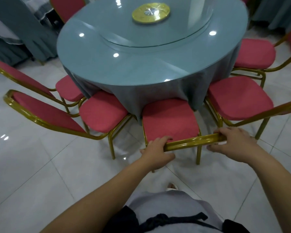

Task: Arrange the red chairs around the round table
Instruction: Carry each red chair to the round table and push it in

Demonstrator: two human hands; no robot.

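- We saw a glossy white tiled floor that mirrored the ceiling lights.
- We noted a round gold disc with a silvery centre, lying in the middle of a glass turntable.
- At upper left a grey fabric chair cover hung in folds.
- At upper right we made out more grey-blue drapery, blurred.

The floor is laid in large glossy white tiles with thin grey joints, and small bright light reflections show on it at the left. At the upper left stands furniture under a grey-blue draped cloth (what lies beneath cannot be told) that falls in folds to the tiles. Another grey-blue hanging cloth fills the upper right corner.
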